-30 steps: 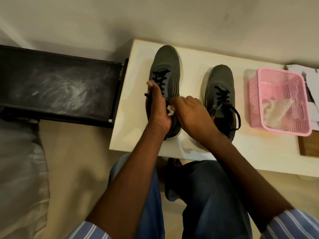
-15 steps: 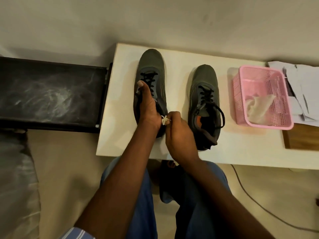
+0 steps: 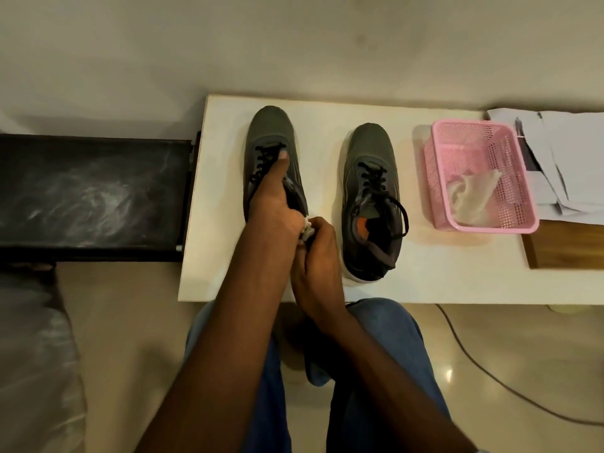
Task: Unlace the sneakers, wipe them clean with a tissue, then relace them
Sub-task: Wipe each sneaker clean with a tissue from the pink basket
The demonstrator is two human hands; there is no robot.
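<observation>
Two dark grey sneakers with black laces stand on the white table [image 3: 457,276], toes pointing away from me. My left hand [image 3: 274,204] grips the left sneaker [image 3: 271,132] from above, thumb stretched over its laces, hiding the shoe's heel half. My right hand [image 3: 317,253] is closed on a small crumpled white tissue [image 3: 308,229] pressed at the heel side of that shoe. The right sneaker [image 3: 371,178] stands alone, laced, with a loose lace loop at its collar.
A pink plastic basket [image 3: 470,135] holding used tissue [image 3: 470,194] sits right of the shoes. Papers [image 3: 572,152] and a wooden board [image 3: 568,246] lie at the far right. A black bench [image 3: 91,194] adjoins the table's left edge. A cable [image 3: 483,371] runs across the floor.
My right hand has slid with the tissue from the left sneaker's side down toward its heel. The left hand keeps holding the shoe. The view has shifted.
</observation>
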